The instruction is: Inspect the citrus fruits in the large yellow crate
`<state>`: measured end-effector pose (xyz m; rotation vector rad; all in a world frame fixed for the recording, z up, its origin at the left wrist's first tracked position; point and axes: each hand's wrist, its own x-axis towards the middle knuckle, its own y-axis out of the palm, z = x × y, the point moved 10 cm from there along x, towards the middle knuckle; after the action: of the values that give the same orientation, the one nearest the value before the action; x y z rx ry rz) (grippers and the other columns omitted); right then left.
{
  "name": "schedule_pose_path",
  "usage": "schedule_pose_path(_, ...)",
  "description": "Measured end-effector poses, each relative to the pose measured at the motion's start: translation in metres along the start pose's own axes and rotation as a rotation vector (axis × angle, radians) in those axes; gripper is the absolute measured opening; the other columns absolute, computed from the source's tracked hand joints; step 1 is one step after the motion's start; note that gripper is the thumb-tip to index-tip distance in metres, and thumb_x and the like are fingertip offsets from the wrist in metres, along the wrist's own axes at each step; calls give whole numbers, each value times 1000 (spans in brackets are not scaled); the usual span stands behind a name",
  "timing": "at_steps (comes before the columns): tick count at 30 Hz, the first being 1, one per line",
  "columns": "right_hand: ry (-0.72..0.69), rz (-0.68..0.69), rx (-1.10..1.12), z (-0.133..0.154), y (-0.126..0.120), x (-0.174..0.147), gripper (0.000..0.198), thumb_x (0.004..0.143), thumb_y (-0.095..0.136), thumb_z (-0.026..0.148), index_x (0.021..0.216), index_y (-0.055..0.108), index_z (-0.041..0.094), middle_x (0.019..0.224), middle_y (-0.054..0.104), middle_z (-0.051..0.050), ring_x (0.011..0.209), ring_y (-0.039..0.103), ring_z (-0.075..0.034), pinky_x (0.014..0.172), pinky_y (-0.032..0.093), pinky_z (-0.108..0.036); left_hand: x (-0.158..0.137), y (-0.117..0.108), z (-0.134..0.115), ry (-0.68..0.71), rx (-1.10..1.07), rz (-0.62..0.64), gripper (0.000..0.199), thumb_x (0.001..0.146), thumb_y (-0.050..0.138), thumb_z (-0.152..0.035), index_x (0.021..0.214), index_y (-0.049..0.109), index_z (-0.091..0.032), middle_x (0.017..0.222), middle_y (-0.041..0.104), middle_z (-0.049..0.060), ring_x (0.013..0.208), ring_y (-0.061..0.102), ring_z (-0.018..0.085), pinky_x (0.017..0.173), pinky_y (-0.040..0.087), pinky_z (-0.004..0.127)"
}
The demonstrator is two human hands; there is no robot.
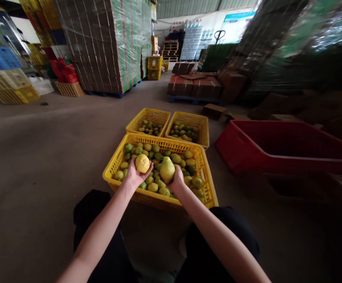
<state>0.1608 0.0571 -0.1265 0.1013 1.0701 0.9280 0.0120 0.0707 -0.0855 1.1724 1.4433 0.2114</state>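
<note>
A yellow lemon (142, 163) rests in my left hand (133, 176), its fingers curled under and around it. On the other side, my right hand (178, 179) grips a larger, pear-shaped yellow-green lemon (167, 169), with its narrow end upward. Both hands are just above a yellow plastic crate (113, 177) filled with green and yellow lemons (152, 187). The two held lemons are close together but apart. My palms hide some of the fruit below.
Behind the near crate stand two smaller-looking yellow crates, a left one (131, 126) and a right one (205, 133), both holding lemons. A red tub (241, 155) sits to the right. Wrapped box stacks (100, 47) and flat cardboard on a pallet (194, 86) are farther back.
</note>
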Motion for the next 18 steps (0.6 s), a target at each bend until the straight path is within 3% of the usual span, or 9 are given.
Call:
schedule_pose_path(4, 55, -24, -32, 0, 2, -10, 25, 94, 39, 35, 90, 59, 21, 65, 63, -2, 53, 62, -19, 51, 53, -30, -5, 4, 7, -67, 113, 29, 45, 102, 38, -39, 123, 62, -8, 81, 72, 12, 72, 72, 22, 51, 59, 28)
schedule_pose_path(9, -3, -36, -61, 11, 3, -19, 22, 92, 47, 39, 83, 58, 23, 60, 60, 2, 52, 57, -16, 51, 51, -27, -16, 13, 0, 25, 256, 46, 38, 99, 49, -39, 119, 63, -11, 77, 71, 9, 69, 72, 22, 52, 60, 27)
schedule_pose_path(14, 5, -6, -32, 12, 6, -22, 24, 91, 47, 38, 79, 58, 22, 58, 60, 2, 51, 57, -16, 53, 52, -28, -22, 23, -7, 88, 317, 112, 23, 96, 56, -28, 106, 64, -9, 78, 73, 10, 60, 71, 18, 51, 60, 23)
schedule_pose_path(18, -16, 25, 42, 13, 5, -13, 22, 90, 44, 35, 81, 59, 22, 59, 62, 1, 52, 58, -18, 53, 52, -30, -20, 20, -8, 58, 283, 105, 34, 96, 55, -37, 106, 65, -6, 76, 73, 13, 62, 72, 19, 50, 59, 21)
